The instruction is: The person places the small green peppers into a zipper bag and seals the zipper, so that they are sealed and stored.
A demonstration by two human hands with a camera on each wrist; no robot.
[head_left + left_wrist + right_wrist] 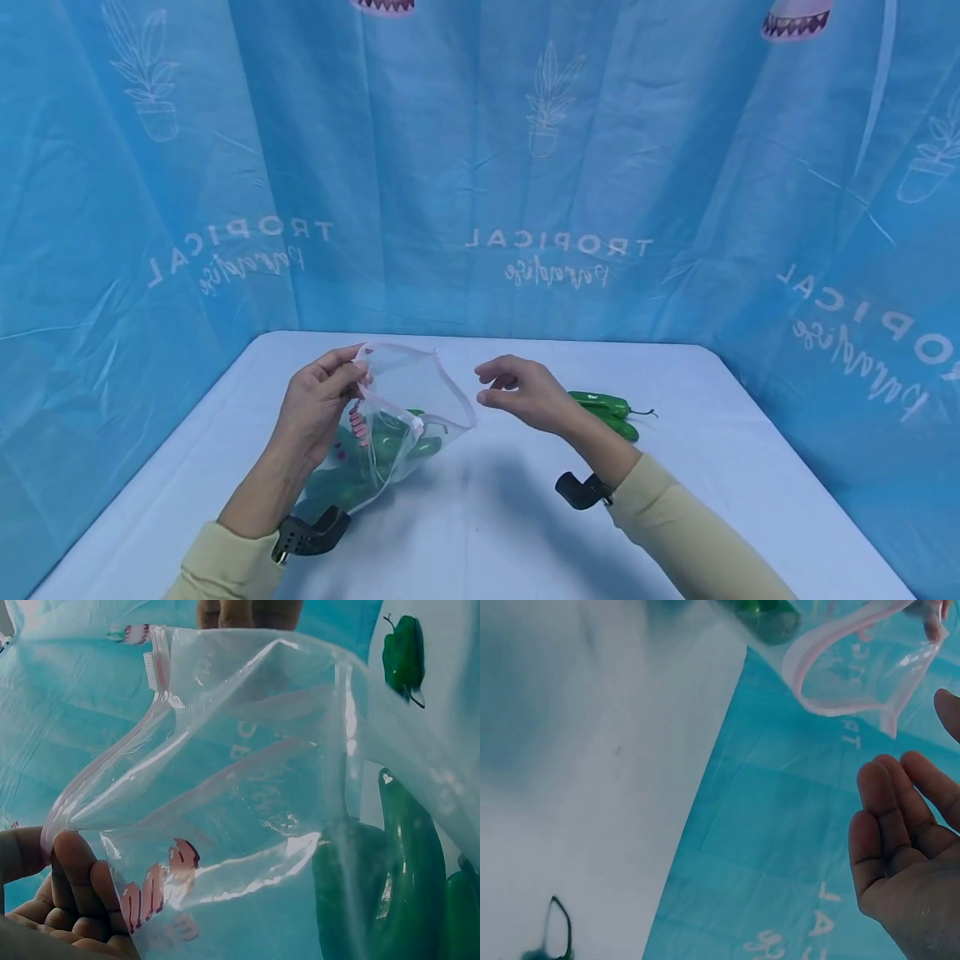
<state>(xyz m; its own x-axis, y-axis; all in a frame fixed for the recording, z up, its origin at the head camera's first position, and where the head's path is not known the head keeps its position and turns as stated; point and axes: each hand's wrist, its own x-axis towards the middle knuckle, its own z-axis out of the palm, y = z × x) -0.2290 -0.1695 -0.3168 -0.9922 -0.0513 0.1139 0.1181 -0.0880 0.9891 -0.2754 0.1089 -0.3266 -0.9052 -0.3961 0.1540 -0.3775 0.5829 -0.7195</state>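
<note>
My left hand (pixel 315 408) pinches the pink-edged rim of a clear zip bag (pixel 442 392), and its mouth gapes toward the right. Several green peppers (pixel 416 877) lie inside, blurred by the plastic and partly covered by the printed red marks. To the right of the bag mouth hovers my right hand (pixel 528 396), fingers loosely bent and apart from the bag. The right wrist view confirms nothing lies in that palm (pixel 915 877). Behind the right wrist, long green peppers (pixel 603 402) rest on the table, partly hidden by the forearm.
A white cloth covers the table (pixel 480 533). Blue printed curtains (pixel 420 183) hang along the back and both sides, close to the table's edges. Each wrist carries a black strap mount (pixel 311 533).
</note>
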